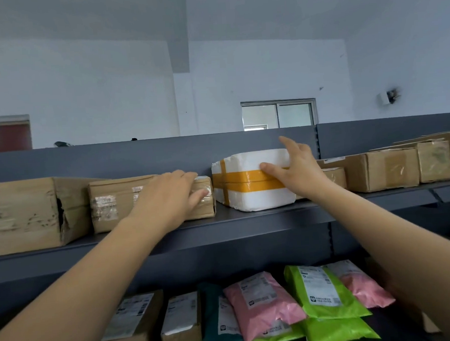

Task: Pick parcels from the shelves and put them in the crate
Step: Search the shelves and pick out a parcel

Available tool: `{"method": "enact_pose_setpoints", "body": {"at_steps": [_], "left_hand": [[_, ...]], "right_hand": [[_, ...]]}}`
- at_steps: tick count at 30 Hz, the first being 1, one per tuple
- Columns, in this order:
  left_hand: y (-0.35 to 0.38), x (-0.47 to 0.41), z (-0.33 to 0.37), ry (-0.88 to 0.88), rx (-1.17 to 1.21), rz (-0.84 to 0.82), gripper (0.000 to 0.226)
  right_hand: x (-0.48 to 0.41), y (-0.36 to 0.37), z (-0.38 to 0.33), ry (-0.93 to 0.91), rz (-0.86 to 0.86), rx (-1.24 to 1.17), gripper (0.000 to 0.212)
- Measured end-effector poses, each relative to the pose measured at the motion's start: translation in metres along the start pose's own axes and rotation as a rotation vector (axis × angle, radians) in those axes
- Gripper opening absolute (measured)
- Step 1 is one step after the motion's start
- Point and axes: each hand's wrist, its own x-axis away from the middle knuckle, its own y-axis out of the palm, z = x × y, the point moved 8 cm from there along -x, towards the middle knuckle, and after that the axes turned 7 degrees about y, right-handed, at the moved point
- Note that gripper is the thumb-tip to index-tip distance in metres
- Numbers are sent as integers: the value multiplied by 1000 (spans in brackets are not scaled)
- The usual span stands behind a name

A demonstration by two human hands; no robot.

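White foam-look parcel [250, 180] with yellow tape bands sits on the upper grey shelf [221, 222], mid-frame, flat on the deck and against the back panel. It stands just right of a taped brown box [111, 202], with a narrow gap between them.

Right hand [297, 171]: at the parcel's right end with fingers spread. The thumb lies on the front face, on the yellow band. The index points up and far, over the top right edge. Can't tell if the other fingers touch the top. No closed grip.

Left hand [167, 194]: lies flat on the right end of the taped brown box, fingers straight and together across its top, thumb down the front face. It rests on the box without pinching anything. Fingertips stop just short of the white parcel.

Rest of the upper shelf: a big scuffed carton [20, 215] at far left, torn on its right side, touches the taped box. A row of cardboard boxes [375, 170] runs off to the right, and a small one is partly hidden behind the right wrist.

Lower shelf, near edge of frame: two labelled cardboard boxes [133, 323] at left, then a teal mailer [213, 314], pink mailers [262, 304] and green mailers [326, 292], all overlapping.

Background: pale walls and a sliding window [278, 114] above the shelf back.
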Motion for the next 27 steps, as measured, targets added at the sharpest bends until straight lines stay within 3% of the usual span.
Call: {"method": "enact_pose_setpoints", "body": {"at_steps": [6,10,20,27], "left_hand": [[-11,-22,32,11,309,78,62],[-1,-32,56,37,277,16,68],[-33,1,57,-75,471,405,36],[-35,28,64,-50,513,446,32]], "right_hand": [[-2,-1,-2,-58,-31,-1,62],[6,-1,-7,-136,-33,1,56],[50,-24,-10,-237,185,-263,48],[73,-28,-7,-292,213,-314,45]]}}
